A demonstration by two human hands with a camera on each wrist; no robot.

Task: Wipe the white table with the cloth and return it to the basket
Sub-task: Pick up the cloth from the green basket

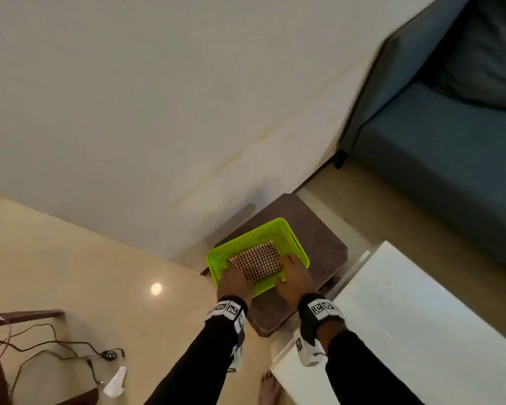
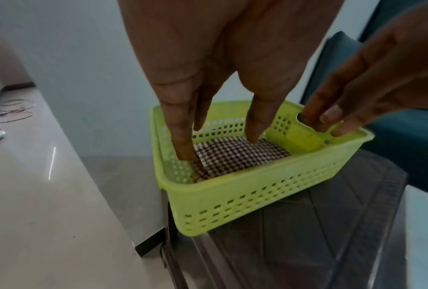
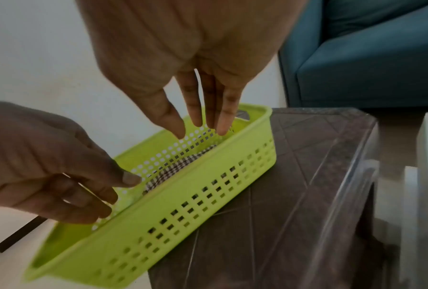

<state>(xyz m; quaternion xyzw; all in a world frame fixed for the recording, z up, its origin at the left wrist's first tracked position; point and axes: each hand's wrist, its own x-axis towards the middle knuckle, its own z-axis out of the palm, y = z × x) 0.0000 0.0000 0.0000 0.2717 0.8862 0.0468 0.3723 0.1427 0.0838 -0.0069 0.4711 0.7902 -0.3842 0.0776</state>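
Note:
The checkered brown-and-white cloth (image 1: 259,263) lies flat on the bottom of the lime-green perforated basket (image 1: 214,267). My left hand (image 1: 235,280) reaches into the basket's near-left end with straight fingers; in the left wrist view a fingertip (image 2: 187,154) touches the cloth (image 2: 235,156) at its corner. My right hand (image 1: 294,280) is at the basket's right end, fingers straight, their tips by the handle slot (image 2: 304,117). Neither hand grips anything. The white table (image 1: 421,317) is at the lower right, with my right forearm above its corner.
The basket stands on a dark brown plastic stool (image 1: 319,229) between the wall and the white table. A blue sofa (image 1: 450,127) fills the upper right. Black cables (image 1: 56,349) trail over the tiled floor at the lower left. A bare foot (image 1: 270,387) shows beside the table.

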